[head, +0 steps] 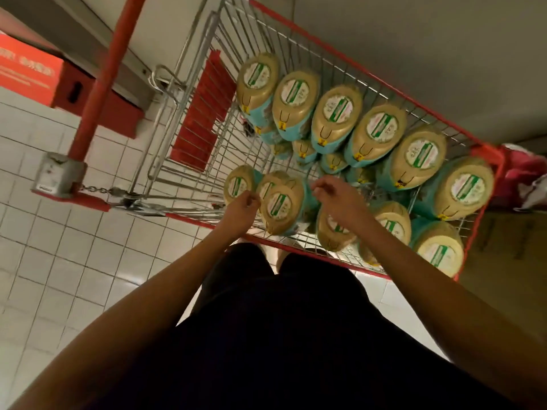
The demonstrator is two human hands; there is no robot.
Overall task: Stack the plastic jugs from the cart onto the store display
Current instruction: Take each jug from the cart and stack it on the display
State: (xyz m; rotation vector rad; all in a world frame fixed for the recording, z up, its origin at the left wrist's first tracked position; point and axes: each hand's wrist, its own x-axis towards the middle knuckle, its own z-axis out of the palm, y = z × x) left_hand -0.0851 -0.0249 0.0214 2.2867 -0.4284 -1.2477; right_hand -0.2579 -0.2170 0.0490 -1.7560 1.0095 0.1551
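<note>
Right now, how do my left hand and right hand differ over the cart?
The left hand touches the near jug at its edge; the right hand hovers loosely curled, gripping nothing visible. The left hand sits nearer the cart's near rail; the right reaches farther in. Both are bare.

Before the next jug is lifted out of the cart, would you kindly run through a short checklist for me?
1. Jugs left in cart: ok, many remain.
2. Left hand free: ok, fingers curled, nothing gripped.
3. Right hand free: ok, holds nothing.
4. Nearest jug within reach: ok, lies between both hands.
5. Jug caps sealed: cannot tell.
6. Store display ready: cannot tell, out of view.
</note>
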